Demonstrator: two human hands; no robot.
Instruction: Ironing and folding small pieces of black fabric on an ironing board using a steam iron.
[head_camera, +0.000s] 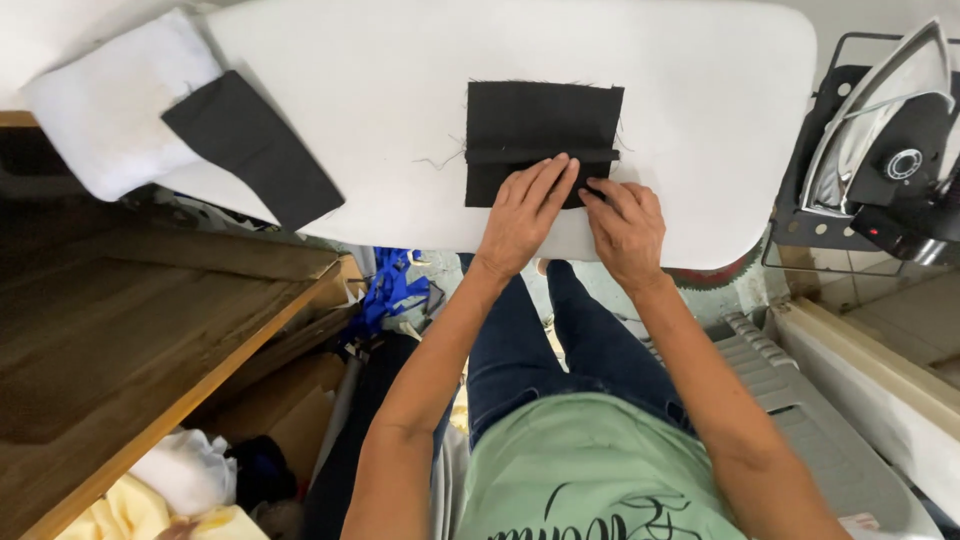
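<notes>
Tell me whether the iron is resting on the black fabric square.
No. The iron sits on its stand at the right, apart from the black fabric square under both hands.

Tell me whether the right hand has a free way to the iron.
Probably yes: the right hand rests on the black fabric square, and only bare ironing board lies between it and the iron.

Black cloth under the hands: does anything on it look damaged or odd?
The black cloth has frayed edges, and a loose thread trails from its left side onto the white board. Nothing else stands out.
</notes>
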